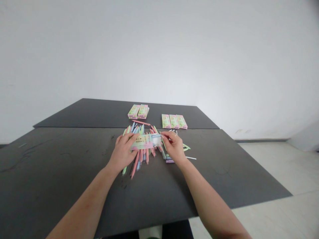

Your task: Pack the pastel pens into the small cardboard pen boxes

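My left hand (pixel 124 151) grips the left end of a pink and green pen packet (pixel 144 141), its fingers over the top edge. The packet's right end is clear, and bluish pen ends show there. My right hand (pixel 173 144) pinches at that clear end; whether its fingers hold a pen or the packet's edge is too small to tell. Under and around the packet lies a loose heap of pens (pixel 136 162) in pink, green and blue. More pens, green, white and purple (pixel 170 161), lie under and beside my right hand, partly hidden by it.
Two stacks of pink and green boxes (pixel 134 111) stand at the back, and a row of three similar boxes (pixel 174 121) lies to their right. The dark table (pixel 74 159) has a seam across it. Beyond is a white wall.
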`<state>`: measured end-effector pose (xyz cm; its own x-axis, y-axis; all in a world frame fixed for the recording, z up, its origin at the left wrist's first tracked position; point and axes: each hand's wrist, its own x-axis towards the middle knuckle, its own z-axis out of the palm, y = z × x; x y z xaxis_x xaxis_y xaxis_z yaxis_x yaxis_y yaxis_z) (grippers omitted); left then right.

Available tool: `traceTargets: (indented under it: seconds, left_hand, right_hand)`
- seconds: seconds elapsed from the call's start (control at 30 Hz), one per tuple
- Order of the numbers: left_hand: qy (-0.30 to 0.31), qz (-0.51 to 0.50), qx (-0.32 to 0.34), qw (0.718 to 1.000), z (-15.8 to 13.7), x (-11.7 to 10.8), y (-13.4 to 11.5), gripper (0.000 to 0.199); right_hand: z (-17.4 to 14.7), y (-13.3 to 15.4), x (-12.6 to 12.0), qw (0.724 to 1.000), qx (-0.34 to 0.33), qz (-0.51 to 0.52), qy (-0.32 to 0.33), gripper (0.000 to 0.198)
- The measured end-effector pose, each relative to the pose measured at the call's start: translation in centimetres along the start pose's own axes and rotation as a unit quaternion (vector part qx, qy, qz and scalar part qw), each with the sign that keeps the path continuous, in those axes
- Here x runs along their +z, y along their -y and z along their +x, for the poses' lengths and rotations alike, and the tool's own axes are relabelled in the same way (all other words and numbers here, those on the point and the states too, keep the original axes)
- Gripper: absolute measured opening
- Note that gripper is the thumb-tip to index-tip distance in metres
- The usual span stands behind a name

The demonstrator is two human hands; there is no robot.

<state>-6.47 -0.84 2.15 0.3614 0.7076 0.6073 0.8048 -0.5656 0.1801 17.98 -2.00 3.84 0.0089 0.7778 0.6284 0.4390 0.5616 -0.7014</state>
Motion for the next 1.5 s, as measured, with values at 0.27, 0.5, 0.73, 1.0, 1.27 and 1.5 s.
traceTargets:
  seconds: [0.27, 0.5, 0.73, 1.0, 1.27, 1.5]
  left_hand:
    - [-0.007, 0.009, 0.019, 1.000, -0.1, 0.2, 0.0, 0.050]
    - [-0.004, 0.007, 0.021, 1.000, 0.0, 0.0, -0.2, 0.051]
    - [-0.001, 0.013, 0.029, 0.999, 0.0, 0.1, -0.1, 0.050]
    - [-0.003, 0.009, 0.035, 0.999, 0.0, 0.2, -0.1, 0.049]
    - [-0.005, 0.002, 0.032, 0.999, 0.0, 0.3, -0.2, 0.050]
    - [-0.008, -0.001, 0.034, 0.999, 0.0, 0.2, -0.2, 0.049]
  right_hand:
    - [0.2, 0.1, 0.3, 1.000, -0.026, -0.008, 0.012, 0.017]
    - [0.1, -0.1, 0.5, 0.999, -0.030, -0.012, -0.004, 0.015]
    - [0.1, -0.5, 0.5, 0.994, -0.087, -0.060, -0.004, 0.021]
    - [-0.1, -0.4, 1.2, 0.995, -0.081, -0.054, -0.019, 0.017]
    - [-0.4, -0.6, 1.4, 0.997, -0.044, -0.049, -0.041, 0.008]
    - [-0.6, -0.6, 1.7, 0.994, -0.085, -0.065, -0.033, 0.014]
